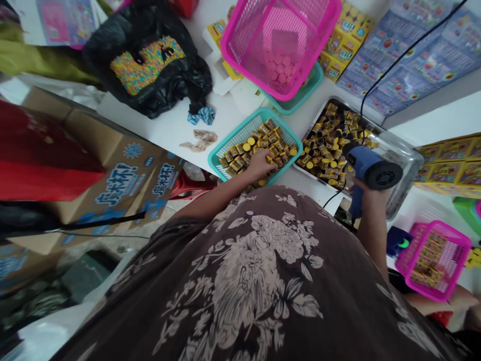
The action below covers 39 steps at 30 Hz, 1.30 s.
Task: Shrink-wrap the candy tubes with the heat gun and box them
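Note:
My left hand (260, 165) reaches into a teal plastic basket (222, 143), its fingers curled on a small yellow container (269, 159) among many alike. These containers (240, 150) have yellow lids and printed wraps. In my right hand (370, 198) is a blue heat gun (361, 163), gripped by its handle. Its front end hangs over a metal tray (404, 163) that holds a heap of similar small containers (330, 145), some showing dark ends. The tray stands to the right of the basket.
A pink basket (229, 37) sits atop another teal basket (300, 103) behind. A black bag (195, 75) of colourful bits lies back left. Boxes (413, 50) are stacked back right; a black cord (404, 52) crosses there. Another pink basket (460, 260) is at right; cardboard boxes (124, 175) stand left.

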Motion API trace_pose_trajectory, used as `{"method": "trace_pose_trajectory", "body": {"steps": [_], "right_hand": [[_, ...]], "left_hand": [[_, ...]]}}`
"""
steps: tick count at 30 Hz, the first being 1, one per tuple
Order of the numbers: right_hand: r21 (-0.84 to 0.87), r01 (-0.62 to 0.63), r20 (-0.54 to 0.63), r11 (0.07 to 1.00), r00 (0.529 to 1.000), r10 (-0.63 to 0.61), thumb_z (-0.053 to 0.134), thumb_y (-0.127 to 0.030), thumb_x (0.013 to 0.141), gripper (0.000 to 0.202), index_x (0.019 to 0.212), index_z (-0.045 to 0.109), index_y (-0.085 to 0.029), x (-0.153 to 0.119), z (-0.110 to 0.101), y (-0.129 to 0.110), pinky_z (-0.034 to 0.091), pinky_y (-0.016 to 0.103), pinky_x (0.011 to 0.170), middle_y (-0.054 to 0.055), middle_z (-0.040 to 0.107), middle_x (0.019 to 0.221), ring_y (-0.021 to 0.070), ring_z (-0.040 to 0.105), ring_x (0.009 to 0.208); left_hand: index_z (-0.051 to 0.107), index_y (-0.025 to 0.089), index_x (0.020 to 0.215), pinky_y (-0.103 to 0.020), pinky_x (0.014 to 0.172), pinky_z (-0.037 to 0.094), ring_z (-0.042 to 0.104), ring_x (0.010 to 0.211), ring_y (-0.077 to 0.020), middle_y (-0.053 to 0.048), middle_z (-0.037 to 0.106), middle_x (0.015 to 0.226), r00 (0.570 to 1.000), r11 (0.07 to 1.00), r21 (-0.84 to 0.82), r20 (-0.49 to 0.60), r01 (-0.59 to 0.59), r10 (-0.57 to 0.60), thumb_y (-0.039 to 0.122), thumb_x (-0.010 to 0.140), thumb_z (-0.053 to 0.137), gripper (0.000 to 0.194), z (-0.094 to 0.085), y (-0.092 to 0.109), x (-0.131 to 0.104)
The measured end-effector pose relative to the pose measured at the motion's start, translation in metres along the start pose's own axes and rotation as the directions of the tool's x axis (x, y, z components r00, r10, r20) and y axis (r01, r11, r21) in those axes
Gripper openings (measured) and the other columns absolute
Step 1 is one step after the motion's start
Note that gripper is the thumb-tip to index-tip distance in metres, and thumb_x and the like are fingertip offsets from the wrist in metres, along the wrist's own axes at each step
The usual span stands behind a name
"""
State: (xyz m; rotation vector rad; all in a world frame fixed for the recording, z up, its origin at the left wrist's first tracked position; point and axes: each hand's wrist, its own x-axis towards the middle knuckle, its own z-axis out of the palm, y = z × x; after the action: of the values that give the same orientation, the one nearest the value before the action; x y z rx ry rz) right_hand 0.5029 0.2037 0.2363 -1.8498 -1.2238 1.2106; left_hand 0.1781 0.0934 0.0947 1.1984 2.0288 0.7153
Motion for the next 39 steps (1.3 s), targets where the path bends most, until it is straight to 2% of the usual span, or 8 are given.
{"method": "trace_pose_trajectory", "body": {"steps": [7,11,14,18,25,31,35,39], "right_hand": [[0.051,-0.069,-0.012,0.996,0.997,0.07,0.094,-0.036,0.036,0.055,0.08,0.065,-0.018,-0.01,-0.012,0.005,0.054,0.032,0.041,-0.001,0.064,0.057,0.0206,0.063,0.044],[0.082,-0.065,-0.038,0.995,0.997,0.068,0.094,-0.034,0.033,0.053,0.076,0.065,-0.018,-0.013,-0.016,0.011,0.055,0.031,0.042,0.0,0.065,0.056,0.0203,0.064,0.046],[0.035,-0.102,0.028,0.994,0.994,0.101,0.093,-0.035,0.037,0.048,0.073,0.067,-0.018,-0.018,-0.02,0.016,0.055,0.031,0.042,0.001,0.066,0.055,0.0204,0.063,0.046],[-0.122,-0.139,0.262,0.983,0.95,0.167,0.097,-0.041,0.04,0.048,0.074,0.071,-0.02,-0.023,-0.016,0.016,0.053,0.029,0.044,0.0,0.068,0.058,0.0188,0.063,0.048],[-0.331,0.052,0.555,0.942,0.819,0.149,0.103,-0.047,0.041,0.049,0.067,0.07,-0.022,-0.018,0.031,0.005,0.056,0.031,0.051,0.003,0.071,0.061,0.02,0.067,0.056],[-0.23,0.045,0.457,0.972,0.887,0.067,0.103,-0.036,0.038,0.053,0.075,0.069,-0.021,-0.012,0.052,-0.008,0.055,0.032,0.047,-0.001,0.068,0.058,0.0203,0.065,0.052],[-0.036,0.025,0.156,0.999,0.987,-0.019,0.093,-0.025,0.053,0.04,0.082,0.066,-0.02,0.012,0.058,-0.035,0.053,0.032,0.047,-0.006,0.064,0.056,0.0179,0.061,0.048],[0.003,0.079,0.044,0.997,0.996,-0.079,0.077,-0.011,0.068,0.021,0.082,0.064,-0.019,0.048,0.07,-0.066,0.05,0.03,0.052,-0.007,0.061,0.056,0.0144,0.057,0.049]], "left_hand": [[0.07,0.02,0.126,-0.036,0.088,0.061,0.074,0.094,-0.0209,-0.005,0.075,0.105,0.989,0.925,-0.352,-0.018,-0.142,0.145,0.04,0.097,0.072,0.035,0.033,0.098,0.098],[0.072,0.021,0.125,-0.042,0.106,0.055,0.068,0.12,-0.0263,-0.009,0.072,0.121,0.964,0.941,-0.215,-0.098,-0.263,0.247,0.036,0.102,0.066,0.028,0.03,0.092,0.12],[0.076,0.019,0.112,-0.047,0.114,0.049,0.065,0.124,-0.0317,-0.013,0.073,0.117,0.943,0.941,0.071,0.074,-0.33,0.324,0.029,0.1,0.062,0.021,0.022,0.056,0.088],[0.076,0.017,0.121,-0.051,0.114,0.044,0.059,0.133,-0.0366,-0.021,0.069,0.137,0.863,0.8,0.357,0.352,-0.482,0.362,0.02,0.097,0.055,0.032,0.021,0.013,0.021],[0.072,0.011,0.134,-0.049,0.101,0.045,0.063,0.116,-0.0347,-0.024,0.072,0.127,0.857,0.685,0.517,0.348,-0.513,0.379,0.024,0.107,0.04,0.043,0.016,-0.026,-0.033],[0.067,0.015,0.146,-0.052,0.112,0.043,0.059,0.135,-0.0376,-0.024,0.061,0.156,0.839,0.647,0.535,0.347,-0.543,0.418,0.04,0.105,0.056,0.049,0.006,-0.062,-0.068],[0.066,0.018,0.147,-0.053,0.114,0.042,0.058,0.139,-0.0372,-0.024,0.067,0.148,0.841,0.671,0.509,0.371,-0.539,0.393,0.037,0.104,0.057,0.048,-0.003,-0.079,-0.084],[0.065,0.018,0.148,-0.056,0.11,0.043,0.056,0.138,-0.0394,-0.024,0.069,0.142,0.903,0.747,0.52,0.339,-0.414,0.264,0.04,0.107,0.051,0.049,-0.009,-0.076,-0.083]]}}
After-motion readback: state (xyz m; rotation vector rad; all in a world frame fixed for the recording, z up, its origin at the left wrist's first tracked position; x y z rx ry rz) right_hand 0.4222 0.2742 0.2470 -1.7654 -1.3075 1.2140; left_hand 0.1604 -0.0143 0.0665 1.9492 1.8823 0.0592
